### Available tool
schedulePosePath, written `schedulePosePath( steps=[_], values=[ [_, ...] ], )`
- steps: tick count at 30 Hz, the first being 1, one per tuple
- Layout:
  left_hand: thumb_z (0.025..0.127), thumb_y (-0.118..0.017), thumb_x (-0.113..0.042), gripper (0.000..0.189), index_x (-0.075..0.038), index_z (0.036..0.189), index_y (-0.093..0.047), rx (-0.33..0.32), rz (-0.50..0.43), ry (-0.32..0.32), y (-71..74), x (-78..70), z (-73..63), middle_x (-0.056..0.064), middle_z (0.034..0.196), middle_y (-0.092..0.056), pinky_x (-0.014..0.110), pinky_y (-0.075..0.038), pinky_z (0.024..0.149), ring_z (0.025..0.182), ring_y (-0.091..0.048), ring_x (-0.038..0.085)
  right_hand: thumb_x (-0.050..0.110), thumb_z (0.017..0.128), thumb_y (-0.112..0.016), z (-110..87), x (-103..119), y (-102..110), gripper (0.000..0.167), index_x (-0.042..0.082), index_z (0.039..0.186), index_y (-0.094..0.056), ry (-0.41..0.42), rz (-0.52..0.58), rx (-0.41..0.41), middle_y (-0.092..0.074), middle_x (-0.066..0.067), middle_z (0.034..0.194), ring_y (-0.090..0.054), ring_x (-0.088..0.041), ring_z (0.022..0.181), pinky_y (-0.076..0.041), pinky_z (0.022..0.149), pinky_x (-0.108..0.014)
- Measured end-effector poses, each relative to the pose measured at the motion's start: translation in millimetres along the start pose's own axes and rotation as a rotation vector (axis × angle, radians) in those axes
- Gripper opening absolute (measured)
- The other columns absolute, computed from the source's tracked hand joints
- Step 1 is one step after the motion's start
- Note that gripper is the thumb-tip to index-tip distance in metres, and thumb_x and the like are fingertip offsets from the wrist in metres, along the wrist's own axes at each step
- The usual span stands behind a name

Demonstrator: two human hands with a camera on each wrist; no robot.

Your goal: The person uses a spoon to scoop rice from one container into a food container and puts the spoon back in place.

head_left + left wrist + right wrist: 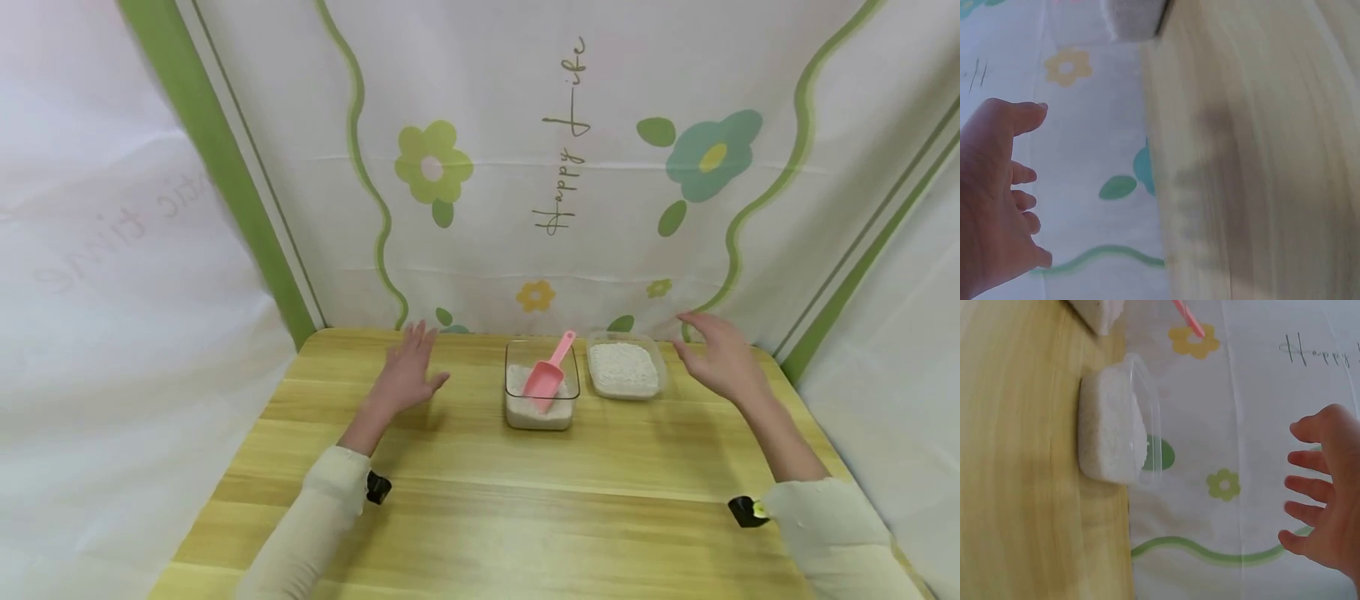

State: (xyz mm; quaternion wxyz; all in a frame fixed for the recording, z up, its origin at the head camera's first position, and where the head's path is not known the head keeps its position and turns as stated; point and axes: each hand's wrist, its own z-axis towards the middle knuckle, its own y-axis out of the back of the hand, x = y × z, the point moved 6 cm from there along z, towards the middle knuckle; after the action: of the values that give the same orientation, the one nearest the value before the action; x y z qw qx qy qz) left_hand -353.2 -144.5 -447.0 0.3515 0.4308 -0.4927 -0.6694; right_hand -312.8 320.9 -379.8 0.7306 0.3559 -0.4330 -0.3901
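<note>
A clear square container point(538, 417) of whitish granular material stands toward the back of the table. In it leans a pink scoop point(545, 379), handle up and to the right. Just right of it is a lower clear tub point(625, 372) filled with white material; the right wrist view shows this tub point(1110, 425) from the side. My left hand point(406, 371) hovers left of the containers, fingers spread and holding nothing. Over on the right, my right hand point(722, 358) is raised beside the tub, fingers apart and nothing in them.
The wooden table point(480, 517) ends at the back against a white curtain point(480, 233) printed with flowers and lettering. More curtain hangs close on the left and right. A small black device point(378, 487) is at the left cuff, another black device point(747, 512) at the right.
</note>
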Motion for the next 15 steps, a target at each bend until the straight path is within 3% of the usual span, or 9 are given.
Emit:
schedulePosePath(
  steps=[3,6,11,15],
  values=[
    [0.096,-0.061,-0.044,0.087,0.000,0.158,-0.019,-0.061,0.020,0.064,7.0,13.4,-4.0,0.023,0.167,-0.006,0.075,-0.018,0.112,0.154,-0.004,0.045,0.033,0.099,-0.059,-7.8,-9,-2,0.060,-0.002,0.146,-0.045,-0.001,-0.102,-0.010,-0.041,-0.034,0.148,-0.029,-0.057,0.140,-0.030,0.103,-0.075],
    [0.095,-0.062,-0.046,0.089,-0.002,0.159,-0.017,-0.082,0.050,0.107,12.6,21.3,-6.2,0.022,0.167,-0.003,0.075,-0.014,0.114,0.154,0.000,0.044,0.041,0.098,-0.060,-18.1,-19,-5,0.071,0.004,0.153,-0.035,-0.025,-0.183,-0.013,-0.031,-0.032,0.156,-0.018,-0.059,0.145,-0.027,0.101,-0.079],
    [0.093,-0.062,-0.051,0.090,-0.009,0.161,-0.018,-0.095,0.124,0.123,16.0,24.6,-8.1,0.020,0.168,0.000,0.076,-0.012,0.114,0.154,0.007,0.043,0.052,0.098,-0.054,-35.3,-35,-17,0.085,0.012,0.162,-0.014,-0.088,-0.253,0.015,-0.005,-0.021,0.167,0.004,-0.059,0.147,-0.018,0.102,-0.082],
    [0.090,-0.065,-0.052,0.093,-0.014,0.161,-0.019,-0.112,0.128,0.137,14.0,25.3,-10.9,0.019,0.168,0.001,0.077,-0.007,0.113,0.153,0.012,0.044,0.062,0.098,-0.047,-43.5,-44,-32,0.093,0.020,0.162,0.005,-0.121,-0.298,0.067,0.021,-0.008,0.167,0.021,-0.055,0.146,-0.009,0.103,-0.085]
  ],
)
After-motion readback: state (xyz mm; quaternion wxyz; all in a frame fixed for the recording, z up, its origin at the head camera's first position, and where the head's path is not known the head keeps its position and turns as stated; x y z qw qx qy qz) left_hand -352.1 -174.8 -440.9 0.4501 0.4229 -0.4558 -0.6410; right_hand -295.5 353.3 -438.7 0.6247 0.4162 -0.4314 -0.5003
